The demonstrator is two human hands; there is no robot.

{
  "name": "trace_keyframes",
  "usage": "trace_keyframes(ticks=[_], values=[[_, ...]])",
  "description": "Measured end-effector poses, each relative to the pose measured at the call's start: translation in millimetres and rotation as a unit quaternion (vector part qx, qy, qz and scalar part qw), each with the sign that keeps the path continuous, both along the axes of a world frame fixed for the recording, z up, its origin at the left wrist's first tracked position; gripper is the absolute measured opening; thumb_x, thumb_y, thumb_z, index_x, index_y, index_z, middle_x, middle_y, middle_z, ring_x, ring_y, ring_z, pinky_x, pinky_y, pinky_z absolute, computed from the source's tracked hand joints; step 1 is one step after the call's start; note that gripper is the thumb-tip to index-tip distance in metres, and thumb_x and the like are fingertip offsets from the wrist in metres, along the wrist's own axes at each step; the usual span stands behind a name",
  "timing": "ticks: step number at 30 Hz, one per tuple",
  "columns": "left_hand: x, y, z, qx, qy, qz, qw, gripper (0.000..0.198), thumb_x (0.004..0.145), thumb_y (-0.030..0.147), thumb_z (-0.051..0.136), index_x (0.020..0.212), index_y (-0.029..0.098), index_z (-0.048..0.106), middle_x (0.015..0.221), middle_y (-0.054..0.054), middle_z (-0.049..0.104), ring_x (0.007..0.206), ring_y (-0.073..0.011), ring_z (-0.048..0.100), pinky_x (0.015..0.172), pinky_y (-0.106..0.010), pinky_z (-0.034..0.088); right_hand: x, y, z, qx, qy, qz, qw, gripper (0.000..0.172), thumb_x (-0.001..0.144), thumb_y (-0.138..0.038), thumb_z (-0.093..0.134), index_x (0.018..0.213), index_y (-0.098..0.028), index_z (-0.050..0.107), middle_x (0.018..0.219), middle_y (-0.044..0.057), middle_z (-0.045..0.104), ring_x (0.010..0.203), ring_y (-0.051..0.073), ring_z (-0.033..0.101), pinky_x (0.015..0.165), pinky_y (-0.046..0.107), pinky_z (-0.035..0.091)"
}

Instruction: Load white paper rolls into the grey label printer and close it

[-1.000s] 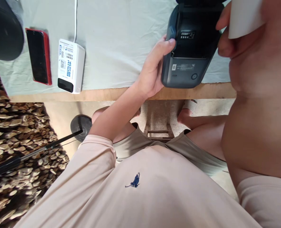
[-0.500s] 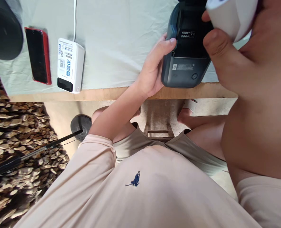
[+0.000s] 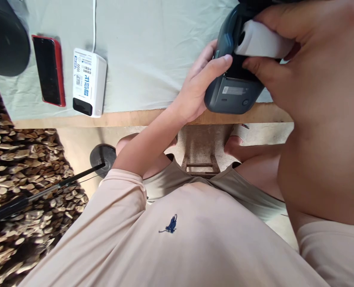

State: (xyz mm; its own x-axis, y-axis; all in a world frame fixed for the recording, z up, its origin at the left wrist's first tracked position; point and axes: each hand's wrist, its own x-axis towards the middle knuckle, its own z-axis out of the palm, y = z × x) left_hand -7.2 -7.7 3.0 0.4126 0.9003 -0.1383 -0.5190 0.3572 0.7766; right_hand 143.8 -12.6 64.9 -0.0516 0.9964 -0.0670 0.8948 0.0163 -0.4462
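Observation:
A dark grey label printer (image 3: 233,93) stands at the table's near edge with its lid up. My left hand (image 3: 199,85) grips its left side, thumb across the front lip. My right hand (image 3: 287,52) is wrapped round a white paper roll (image 3: 262,40) and holds it down in the printer's open bay. The right forearm fills the right of the view and hides the printer's far side.
A red-cased phone (image 3: 48,69) and a white power adapter (image 3: 88,81) with a white cable lie at the left on the pale green tablecloth (image 3: 153,52). A black round object (image 3: 4,38) sits at the far left. Below the table edge are a wooden stool (image 3: 200,165) and a black stand base (image 3: 101,155).
My right hand has come down from above with the paper roll, turned it sideways and lowered it into the printer's bay. The left hand has shifted slightly, and the printer has tilted.

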Motion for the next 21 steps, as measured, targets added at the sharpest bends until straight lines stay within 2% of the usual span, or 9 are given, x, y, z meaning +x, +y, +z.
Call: trace_keyframes(ticks=[2,5,8,9,11,13,14,18,21], values=[[-1,0,0.7,-0.002,0.016,-0.002,1.000,0.014,0.082,0.024,0.045,0.089,0.028,0.056,0.073,0.004,0.057,0.078,-0.0120,0.061,0.062,-0.023,0.049,-3,1,0.4,0.013,-0.087,0.033,0.996,0.037,0.071,-0.048,0.051,0.079,-0.014,0.041,0.064,0.003,0.030,0.061,-0.004,0.011,0.063,0.022,0.006],[0,-1,3.1,-0.012,0.039,0.007,0.999,0.016,0.082,0.025,0.041,0.091,0.022,0.054,0.072,0.004,0.052,0.086,-0.0125,0.064,0.065,-0.020,0.046,-6,2,1.2,-0.002,-0.090,0.061,0.994,0.040,0.074,-0.052,0.044,0.078,-0.012,0.041,0.067,0.002,0.034,0.062,-0.003,0.011,0.063,0.022,0.008],[0,-1,5.2,-0.020,0.045,0.003,0.999,0.015,0.083,0.025,0.039,0.091,0.020,0.051,0.072,0.006,0.047,0.079,-0.0086,0.064,0.065,-0.018,0.043,-5,2,-0.5,0.006,-0.096,0.069,0.993,0.038,0.078,-0.049,0.036,0.079,-0.013,0.047,0.066,0.002,0.034,0.062,-0.004,0.009,0.064,0.021,0.006],[-1,-1,5.6,-0.024,0.042,0.004,0.999,0.014,0.082,0.025,0.040,0.091,0.021,0.051,0.071,0.006,0.047,0.076,-0.0079,0.064,0.064,-0.017,0.043,-3,2,-1.7,0.017,-0.098,0.066,0.993,0.037,0.079,-0.048,0.034,0.079,-0.014,0.049,0.066,0.002,0.033,0.062,-0.004,0.012,0.065,0.021,0.005],[-2,0,5.9,-0.036,0.024,0.007,0.999,0.013,0.082,0.025,0.042,0.088,0.022,0.052,0.070,0.005,0.049,0.075,-0.0089,0.064,0.062,-0.018,0.044,0,1,-4.1,0.039,-0.096,0.072,0.992,0.038,0.080,-0.050,0.032,0.086,-0.019,0.054,0.069,0.002,0.037,0.066,-0.005,0.026,0.066,0.020,0.007],[-3,1,6.3,-0.050,-0.014,0.001,0.999,0.011,0.080,0.024,0.044,0.085,0.022,0.053,0.072,0.003,0.056,0.082,-0.0131,0.065,0.062,-0.021,0.048,3,0,-6.0,0.062,-0.084,0.091,0.990,0.041,0.081,-0.054,0.027,0.099,-0.029,0.055,0.079,-0.001,0.046,0.082,-0.003,0.042,0.067,0.021,0.015],[-4,2,6.6,-0.055,-0.036,-0.002,0.998,0.010,0.080,0.023,0.044,0.083,0.022,0.053,0.075,0.001,0.060,0.088,-0.0154,0.065,0.064,-0.023,0.050,3,-1,-6.9,0.073,-0.076,0.103,0.989,0.042,0.081,-0.054,0.026,0.105,-0.034,0.053,0.086,-0.004,0.050,0.090,-0.002,0.045,0.068,0.021,0.020],[-4,4,7.7,-0.046,-0.065,-0.014,0.997,0.026,0.085,0.029,0.033,0.078,0.019,0.057,0.081,-0.001,0.064,0.111,-0.0207,0.059,0.073,-0.026,0.054,4,-4,-11.1,0.125,-0.021,0.149,0.981,0.034,0.081,-0.047,0.033,0.104,-0.036,0.055,0.099,-0.013,0.053,0.096,-0.004,0.049,0.081,0.015,0.040],[-4,5,6.2,-0.021,-0.026,-0.021,0.999,0.034,0.087,0.033,0.028,0.081,0.017,0.057,0.081,0.000,0.061,0.114,-0.0204,0.057,0.075,-0.026,0.053,3,-6,-15.2,0.143,0.027,0.181,0.973,0.030,0.077,-0.040,0.042,0.101,-0.034,0.058,0.100,-0.015,0.054,0.096,-0.005,0.050,0.089,0.008,0.045]])
